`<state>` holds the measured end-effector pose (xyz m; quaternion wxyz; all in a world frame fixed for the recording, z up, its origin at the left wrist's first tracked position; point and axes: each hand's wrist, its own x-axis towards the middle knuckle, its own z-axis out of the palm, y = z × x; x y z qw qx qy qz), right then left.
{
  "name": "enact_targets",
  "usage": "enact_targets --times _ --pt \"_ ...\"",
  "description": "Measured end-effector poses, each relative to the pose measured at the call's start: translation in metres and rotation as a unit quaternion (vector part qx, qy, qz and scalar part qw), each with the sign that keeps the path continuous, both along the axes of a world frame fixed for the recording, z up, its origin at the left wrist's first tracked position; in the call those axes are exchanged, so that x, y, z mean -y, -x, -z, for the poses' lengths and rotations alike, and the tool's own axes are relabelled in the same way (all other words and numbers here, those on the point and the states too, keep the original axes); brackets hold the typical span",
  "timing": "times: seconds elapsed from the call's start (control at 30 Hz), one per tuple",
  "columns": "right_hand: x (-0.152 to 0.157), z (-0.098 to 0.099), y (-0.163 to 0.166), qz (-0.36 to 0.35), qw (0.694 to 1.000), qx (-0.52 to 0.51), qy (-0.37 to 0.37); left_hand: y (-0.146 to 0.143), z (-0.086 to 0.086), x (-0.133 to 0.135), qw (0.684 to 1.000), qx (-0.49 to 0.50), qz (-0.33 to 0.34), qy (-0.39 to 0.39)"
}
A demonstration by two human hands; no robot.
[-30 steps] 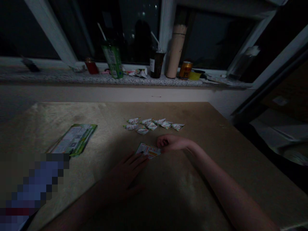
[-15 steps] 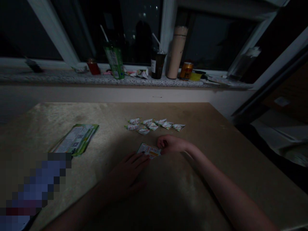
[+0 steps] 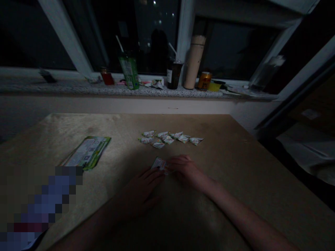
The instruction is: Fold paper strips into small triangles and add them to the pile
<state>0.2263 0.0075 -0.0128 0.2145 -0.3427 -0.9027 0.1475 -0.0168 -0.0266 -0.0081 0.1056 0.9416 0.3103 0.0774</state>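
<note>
A small printed paper slip (image 3: 158, 162) lies on the table between my two hands, its right part covered. My left hand (image 3: 142, 186) rests flat, with its fingertips on the slip's lower left side. From the right, my right hand (image 3: 186, 170) reaches over the slip's right end, its fingers bent and close together on the paper. The thumb side is too dark to make out clearly. Just beyond the hands sit several folded paper triangles (image 3: 168, 139) in a loose group.
A stack of green and white printed sheets (image 3: 91, 153) lies at the left, beside a blurred-out blue object (image 3: 52, 198). Along the windowsill (image 3: 146, 91) stand a green cup (image 3: 129, 72), a dark cup (image 3: 173, 75), a tall pinkish bottle (image 3: 195, 62) and a gold can (image 3: 204, 81).
My right hand has moved left over the slip, and less of the slip's printed face shows. My left hand stays flat on it. The whole view has shifted slightly.
</note>
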Motion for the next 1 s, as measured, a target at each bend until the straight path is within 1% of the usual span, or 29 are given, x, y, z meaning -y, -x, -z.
enact_targets --times 0.1,0.23,0.37,0.57,0.67,0.8,0.9,1.0 --pt "0.008 0.003 0.006 -0.012 0.998 0.048 -0.035 0.001 0.000 0.000 1.000 -0.005 0.000 -0.009" --pt "0.012 0.006 0.007 -0.012 0.993 0.071 -0.088 0.002 0.002 -0.002 1.000 -0.008 -0.004 -0.023" --pt "0.017 0.003 0.013 -0.001 0.988 0.102 -0.115 0.002 0.004 -0.002 0.999 0.021 -0.010 -0.026" --pt "0.027 0.003 0.030 0.024 0.973 0.158 -0.168 0.004 0.012 -0.002 0.997 0.064 -0.039 -0.010" --pt "0.029 0.006 0.032 0.021 0.968 0.177 -0.179 0.005 0.011 -0.005 0.997 0.065 -0.027 -0.017" --pt "0.029 0.008 0.030 0.017 0.968 0.176 -0.177 0.003 0.004 -0.007 0.998 0.046 -0.011 -0.042" --pt "0.028 0.007 0.028 -0.011 0.965 0.189 -0.181 0.003 0.002 -0.008 0.998 0.015 -0.014 -0.063" --pt "0.028 0.005 0.027 -0.036 0.958 0.207 -0.193 0.004 0.004 -0.010 0.996 -0.004 -0.007 -0.085"
